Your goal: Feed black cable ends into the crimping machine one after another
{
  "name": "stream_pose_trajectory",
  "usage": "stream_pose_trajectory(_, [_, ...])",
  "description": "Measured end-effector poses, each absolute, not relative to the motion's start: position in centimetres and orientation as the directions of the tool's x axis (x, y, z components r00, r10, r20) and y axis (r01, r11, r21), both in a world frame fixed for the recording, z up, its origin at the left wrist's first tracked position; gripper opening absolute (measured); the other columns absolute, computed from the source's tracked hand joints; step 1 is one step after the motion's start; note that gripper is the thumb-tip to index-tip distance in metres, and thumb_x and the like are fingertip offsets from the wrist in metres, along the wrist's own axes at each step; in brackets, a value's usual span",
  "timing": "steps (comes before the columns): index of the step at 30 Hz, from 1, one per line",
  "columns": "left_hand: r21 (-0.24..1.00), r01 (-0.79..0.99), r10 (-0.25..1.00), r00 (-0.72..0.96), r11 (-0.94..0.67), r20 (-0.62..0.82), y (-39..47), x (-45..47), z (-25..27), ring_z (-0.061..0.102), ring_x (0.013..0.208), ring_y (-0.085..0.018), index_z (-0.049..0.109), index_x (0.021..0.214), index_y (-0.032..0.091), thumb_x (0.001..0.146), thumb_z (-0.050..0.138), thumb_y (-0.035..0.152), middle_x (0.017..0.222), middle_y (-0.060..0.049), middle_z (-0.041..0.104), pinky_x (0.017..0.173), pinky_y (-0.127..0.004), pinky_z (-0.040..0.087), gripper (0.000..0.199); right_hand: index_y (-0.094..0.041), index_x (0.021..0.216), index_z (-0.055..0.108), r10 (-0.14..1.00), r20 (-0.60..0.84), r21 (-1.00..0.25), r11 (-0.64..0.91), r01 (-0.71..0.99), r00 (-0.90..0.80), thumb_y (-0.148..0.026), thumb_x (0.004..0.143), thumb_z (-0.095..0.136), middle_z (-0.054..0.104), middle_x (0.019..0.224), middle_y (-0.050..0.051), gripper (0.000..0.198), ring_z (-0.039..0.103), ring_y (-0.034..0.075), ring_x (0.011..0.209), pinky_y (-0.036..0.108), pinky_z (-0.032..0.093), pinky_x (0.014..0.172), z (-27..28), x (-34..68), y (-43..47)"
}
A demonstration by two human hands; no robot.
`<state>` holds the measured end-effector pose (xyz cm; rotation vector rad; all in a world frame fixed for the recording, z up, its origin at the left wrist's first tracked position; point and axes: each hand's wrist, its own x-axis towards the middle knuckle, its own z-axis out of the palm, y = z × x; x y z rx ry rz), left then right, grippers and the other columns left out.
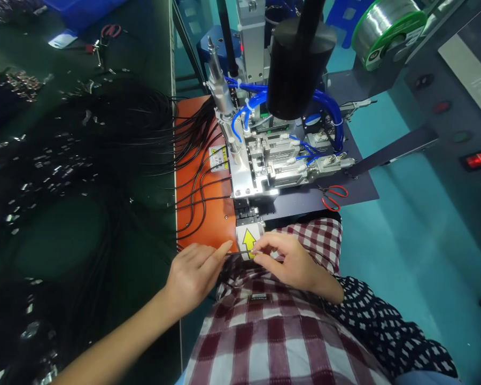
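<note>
My left hand [196, 271] is closed on a thin black cable [240, 252], pinching it between thumb and forefinger. The fingertips of my right hand [286, 259] pinch the cable's end, where a small pale or metallic tip shows too small to make out. Just behind the cable lies a white plate with a yellow arrow [248, 239], at the front of a metal machine [260, 166]. Several more black cables [196, 190] run over the orange surface [216, 222] into the machine's left side.
On the dark table at left lie a bundle of black cables [144, 109], scattered small metal pieces [22, 85] and red-handled pliers [111, 31]. Red-handled scissors [332, 197] rest on the machine's base. A solder wire spool [388, 32] hangs upper right, near a red switch [480, 160].
</note>
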<state>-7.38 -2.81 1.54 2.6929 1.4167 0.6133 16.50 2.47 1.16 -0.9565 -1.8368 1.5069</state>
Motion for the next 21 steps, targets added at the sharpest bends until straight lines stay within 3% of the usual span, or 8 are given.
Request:
stream_pose_trajectory(5, [0.427,0.742,0.855,0.476,-0.516,0.207,-3.9,-5.5,1.7,0.059,0.059,-0.014,0.058,0.119,0.014,0.09,0.055,0.013,0.071,-0.002,0.067,0.058,-0.028,0.045,0.029,-0.019,0.08,0.066,0.827,0.023,-0.97,0.156,0.189,-0.561,-0.023,0.089,0.058,0.067,0.075,0.003,0.014,0.06,0.016,0.069,0.03,0.047,0.065,1.0,16.7,2.7])
stream_pose_trajectory(9, [0.763,0.624,0.918,0.381,-0.168,-0.11,-2.1,-4.2,2.6,0.063,0.074,-0.014,0.057,0.118,0.019,0.095,0.05,0.023,0.091,-0.003,0.069,0.068,-0.025,0.05,0.025,-0.018,0.079,0.066,0.823,0.005,-0.965,0.154,0.214,-0.568,-0.019,0.089,0.057,0.065,0.075,0.002,0.014,0.058,0.015,0.068,0.029,0.046,0.065,0.7,16.6,3.4])
stream_pose_trajectory(11, [0.853,0.521,0.893,0.388,-0.009,-0.227,-0.8,-3.6,3.0,0.061,0.071,-0.013,0.061,0.105,0.019,0.097,0.046,0.028,0.085,-0.002,0.067,0.065,-0.023,0.049,0.02,-0.019,0.08,0.066,0.823,0.003,-0.962,0.158,0.224,-0.568,-0.02,0.089,0.058,0.065,0.075,0.002,0.013,0.059,0.015,0.069,0.029,0.047,0.066,0.7,16.7,3.7])
stream_pose_trajectory(14, [0.902,0.408,0.887,0.354,0.137,-0.295,0.5,-3.1,3.1,0.054,0.055,-0.01,0.063,0.085,0.018,0.096,0.047,0.033,0.067,0.002,0.059,0.053,-0.021,0.043,0.025,-0.019,0.09,0.066,0.859,-0.027,-0.969,0.103,0.225,-0.511,-0.023,0.086,0.063,0.066,0.078,0.002,0.006,0.06,0.015,0.071,0.028,0.049,0.067,0.7,17.3,4.1])
stream_pose_trajectory(18, [0.922,0.342,0.937,0.225,0.182,-0.268,0.7,-2.7,2.6,0.056,0.052,-0.01,0.065,0.08,0.017,0.09,0.058,0.033,0.062,0.002,0.059,0.052,-0.021,0.043,0.02,-0.018,0.086,0.063,0.875,-0.11,-0.977,-0.008,0.211,-0.472,-0.025,0.08,0.07,0.064,0.075,-0.001,0.012,0.059,0.012,0.064,0.024,0.049,0.061,0.9,17.7,3.9])
stream_pose_trajectory(21, [0.926,0.328,0.946,0.196,0.186,-0.26,0.5,-2.5,2.2,0.057,0.053,-0.011,0.064,0.077,0.016,0.089,0.059,0.033,0.061,0.002,0.06,0.052,-0.021,0.044,0.021,-0.018,0.087,0.062,0.9,-0.086,-0.968,0.026,0.248,-0.427,-0.026,0.076,0.074,0.063,0.073,-0.001,0.018,0.058,0.012,0.062,0.024,0.047,0.059,0.9,17.0,3.3])
